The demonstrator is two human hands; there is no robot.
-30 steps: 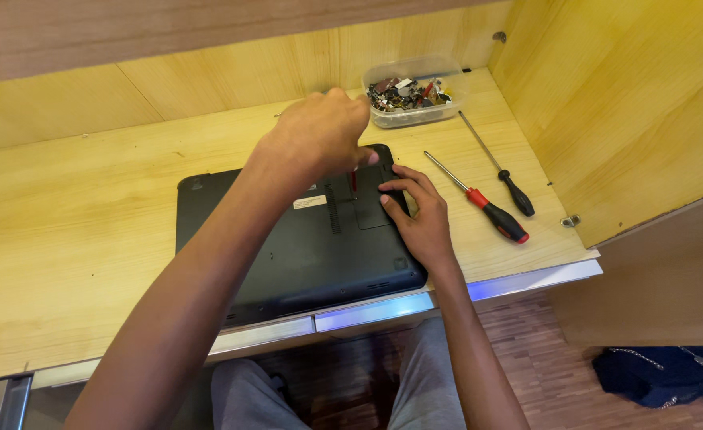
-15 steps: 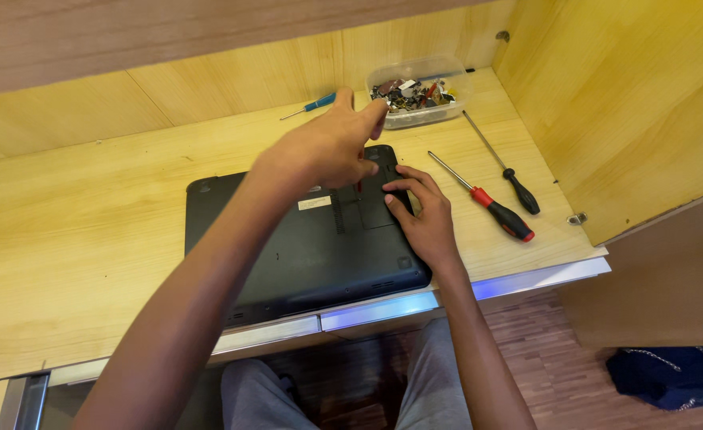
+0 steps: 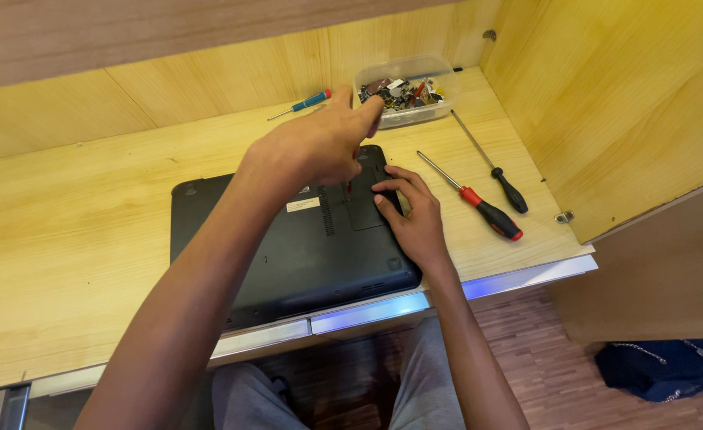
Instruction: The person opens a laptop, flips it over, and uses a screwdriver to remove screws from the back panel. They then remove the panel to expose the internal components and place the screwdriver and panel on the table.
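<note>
- Reaching toward the back right corner of the desk [image 3: 72, 239], the left hand [image 3: 315, 147] now stretches an extended finger to the rim of the clear plastic tub [image 3: 405, 89] of small parts; a second ago it hovered over the laptop's middle.
- Its other fingers are curled loosely; whether they pinch something small, I cannot tell. A thin red-tipped tool shows just beneath the hand, its grip hidden.
- The right hand [image 3: 412, 216] has stayed put, fingers spread flat and holding nothing, pressing the black laptop [image 3: 287, 255], which lies underside up near the desk's front edge.
- With the hand moved away, a blue-handled screwdriver [image 3: 303, 103] has come into view along the back edge.
- Two more screwdrivers, red-handled [image 3: 479, 205] and black-handled [image 3: 504, 181], lie untouched near the right edge.
- Judging from this, work has paused on the laptop's underside for a visit to the parts tub.
</note>
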